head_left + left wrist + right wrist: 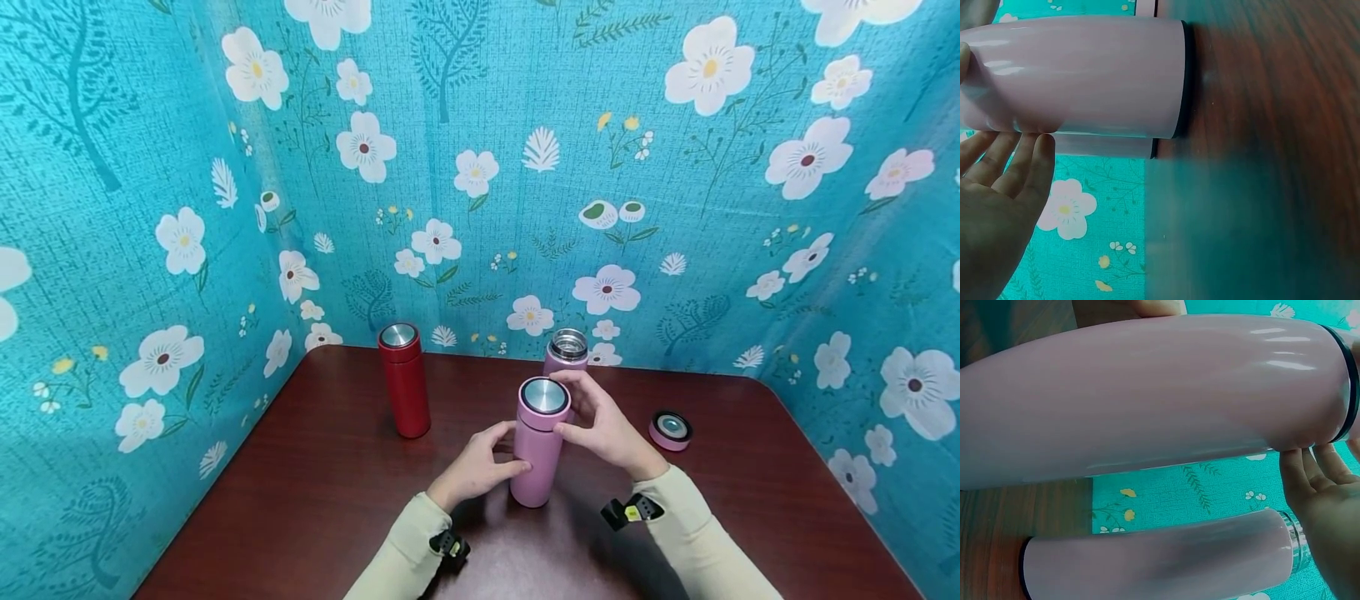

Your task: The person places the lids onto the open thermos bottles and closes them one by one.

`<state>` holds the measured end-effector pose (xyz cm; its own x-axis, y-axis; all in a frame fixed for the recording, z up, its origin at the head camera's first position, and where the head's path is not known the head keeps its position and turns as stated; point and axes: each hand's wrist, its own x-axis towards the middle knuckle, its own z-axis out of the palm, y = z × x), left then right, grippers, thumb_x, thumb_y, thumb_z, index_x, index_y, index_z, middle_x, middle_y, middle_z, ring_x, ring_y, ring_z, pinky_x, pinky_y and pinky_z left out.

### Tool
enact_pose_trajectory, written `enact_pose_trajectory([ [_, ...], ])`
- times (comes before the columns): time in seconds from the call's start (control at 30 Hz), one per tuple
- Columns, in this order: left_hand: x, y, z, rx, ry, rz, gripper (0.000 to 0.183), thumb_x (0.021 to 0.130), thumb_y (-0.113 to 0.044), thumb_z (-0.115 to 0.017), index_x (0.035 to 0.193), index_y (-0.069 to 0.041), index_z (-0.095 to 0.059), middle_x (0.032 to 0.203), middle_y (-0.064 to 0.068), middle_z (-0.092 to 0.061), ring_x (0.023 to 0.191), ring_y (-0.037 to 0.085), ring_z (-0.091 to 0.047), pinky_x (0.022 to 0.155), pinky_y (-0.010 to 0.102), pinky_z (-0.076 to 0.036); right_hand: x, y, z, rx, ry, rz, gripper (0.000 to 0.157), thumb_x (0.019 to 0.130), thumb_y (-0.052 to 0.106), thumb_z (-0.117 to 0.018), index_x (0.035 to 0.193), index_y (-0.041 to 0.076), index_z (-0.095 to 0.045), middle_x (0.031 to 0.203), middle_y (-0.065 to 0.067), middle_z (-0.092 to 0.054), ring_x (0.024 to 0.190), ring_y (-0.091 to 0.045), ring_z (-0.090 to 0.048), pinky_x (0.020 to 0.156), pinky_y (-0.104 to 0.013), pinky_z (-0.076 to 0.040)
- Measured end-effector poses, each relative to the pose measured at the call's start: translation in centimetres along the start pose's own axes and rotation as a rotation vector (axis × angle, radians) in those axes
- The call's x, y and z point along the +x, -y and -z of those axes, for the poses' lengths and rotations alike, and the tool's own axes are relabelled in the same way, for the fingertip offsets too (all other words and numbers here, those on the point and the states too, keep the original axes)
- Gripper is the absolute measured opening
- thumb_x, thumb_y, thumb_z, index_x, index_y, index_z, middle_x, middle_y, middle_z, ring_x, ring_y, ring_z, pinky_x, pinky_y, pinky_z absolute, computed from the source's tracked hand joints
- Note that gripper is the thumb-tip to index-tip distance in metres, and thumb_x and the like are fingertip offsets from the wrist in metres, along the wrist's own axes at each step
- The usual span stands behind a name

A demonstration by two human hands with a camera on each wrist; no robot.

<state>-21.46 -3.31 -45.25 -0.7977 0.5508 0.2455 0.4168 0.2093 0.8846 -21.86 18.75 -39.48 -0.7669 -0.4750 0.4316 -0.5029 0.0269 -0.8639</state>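
The left hand grasps the lower body of a glossy pink cylindrical flask, thumb and fingers on opposite sides; the right hand grasps it around its silver-topped lid. The flask stands in the middle of the table, its long axis roughly vertical, lid up and black-rimmed base down. Just behind is a lidless pink flask with a steel mouth, also upright. A round pink cap lies to the right; an upright red metallic flask stands left. The glossy reddish-brown wooden table meets turquoise flower-printed cloth hung around it.
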Motion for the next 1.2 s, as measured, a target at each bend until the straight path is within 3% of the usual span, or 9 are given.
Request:
enact_pose_trajectory([
  [0.27, -0.08, 0.00, -0.03, -0.017, 0.003, 0.015, 0.052, 0.079, -0.022, -0.066, 0.126, -0.012, -0.044, 0.115, 0.004, -0.052, 0.099, 0.017, -0.052, 0.083, 0.042, -0.043, 0.04, -0.11, -0.02, -0.013, 0.070, 0.102, 0.059, 0.081, -0.004, -0.052, 0.135, 0.002, -0.027, 0.132, -0.014, -0.037, 0.113, -0.028, -0.043, 0.089, -0.036, -0.040],
  [0.67, -0.05, 0.06, -0.09, -0.008, -0.006, -0.009, 0.050, 0.080, -0.020, -0.065, 0.125, -0.013, -0.045, 0.114, 0.003, -0.053, 0.099, 0.019, -0.053, 0.082, 0.040, -0.044, 0.04, 0.00, 0.09, -0.047, 0.032, 0.029, 0.061, 0.079, -0.005, -0.058, 0.133, 0.005, -0.031, 0.126, -0.012, -0.043, 0.110, -0.025, -0.046, 0.088, -0.033, -0.041],
  [0.9, -0.05, 0.01, -0.11, -0.004, -0.010, -0.020, 0.050, 0.079, -0.020, -0.066, 0.125, -0.014, -0.045, 0.114, 0.000, -0.053, 0.099, 0.018, -0.053, 0.082, 0.036, -0.045, 0.12, -0.11, 0.05, -0.039, -0.015, -0.022, 0.063, 0.076, 0.003, -0.066, 0.130, 0.009, -0.033, 0.124, -0.008, -0.043, 0.110, -0.024, -0.045, 0.091, -0.031, -0.038],
  [1.03, -0.06, 0.04, -0.15, -0.008, -0.006, 0.001, 0.051, 0.079, -0.021, -0.066, 0.125, -0.015, -0.045, 0.115, 0.000, -0.053, 0.099, 0.016, -0.053, 0.083, 0.037, -0.045, 0.03, -0.13, 0.02, -0.031, 0.010, -0.006, 0.064, 0.078, 0.002, -0.063, 0.133, 0.011, -0.031, 0.128, -0.008, -0.041, 0.113, -0.023, -0.044, 0.091, -0.032, -0.039],
  [1.2, -0.08, -0.02, -0.14, -0.011, -0.002, 0.027, 0.052, 0.079, -0.022, -0.066, 0.126, -0.015, -0.044, 0.116, 0.001, -0.052, 0.099, 0.016, -0.052, 0.083, 0.039, -0.044, 0.06, 0.15, 0.00, -0.005, 0.069, 0.068, 0.063, 0.081, -0.007, -0.053, 0.136, 0.003, -0.025, 0.135, -0.013, -0.033, 0.116, -0.026, -0.040, 0.088, -0.038, -0.040],
])
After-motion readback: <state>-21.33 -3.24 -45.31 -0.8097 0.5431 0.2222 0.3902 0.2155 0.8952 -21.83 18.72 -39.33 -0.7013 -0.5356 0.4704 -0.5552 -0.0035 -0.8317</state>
